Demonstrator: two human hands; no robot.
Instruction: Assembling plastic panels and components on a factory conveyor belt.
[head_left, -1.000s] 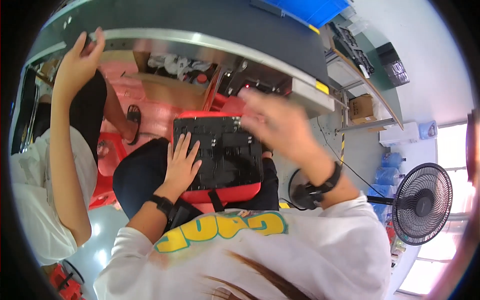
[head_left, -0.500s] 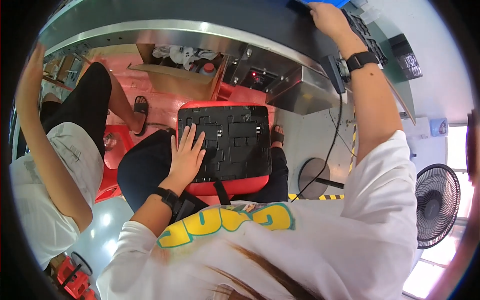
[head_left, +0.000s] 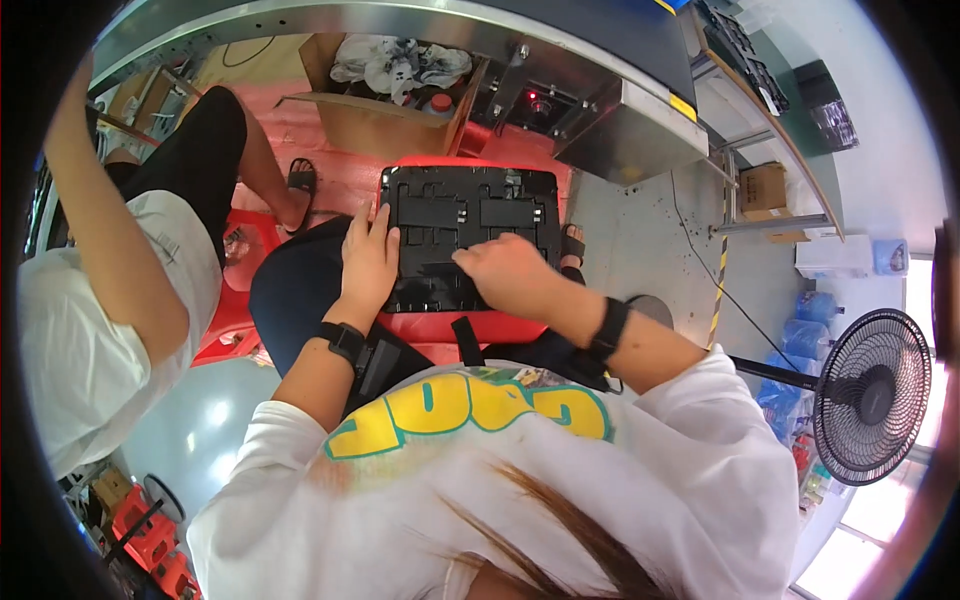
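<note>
In the middle of the frame, the black plastic tray lies on the person's lap. The left hand presses flat on its left edge, released; the right hand pinches at its lower middle, and should work gently while the left one steadies it.

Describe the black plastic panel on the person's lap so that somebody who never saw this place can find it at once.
Start at the long metal workbench along the top. Just below it, a red tray lies on the seated person's lap, and the black panel lies on that tray. It is the only flat black rectangle with moulded cut-outs, and both hands, left and right, rest on it.
</note>
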